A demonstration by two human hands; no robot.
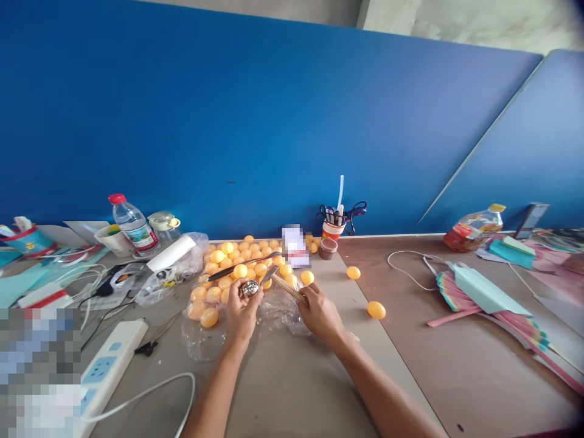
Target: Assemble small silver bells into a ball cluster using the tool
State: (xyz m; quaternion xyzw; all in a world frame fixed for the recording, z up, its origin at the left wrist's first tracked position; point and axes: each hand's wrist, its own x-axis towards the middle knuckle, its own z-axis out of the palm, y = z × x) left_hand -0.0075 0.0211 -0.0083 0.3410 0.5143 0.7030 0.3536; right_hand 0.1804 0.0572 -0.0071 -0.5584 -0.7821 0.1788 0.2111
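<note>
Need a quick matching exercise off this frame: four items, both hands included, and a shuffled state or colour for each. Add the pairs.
Column one
1. Left hand
2. Right hand
3. Power strip
4. Water bottle

Column two
A. Grips a pale stick-like tool
B. Clear, with a red cap
C. Holds a shiny silver object
D. White, with blue sockets

Pairs: 1-C, 2-A, 3-D, 4-B

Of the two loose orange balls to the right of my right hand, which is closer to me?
The rightmost orange ball; the other ball sits farther back, nearer the small brown tub.
</note>
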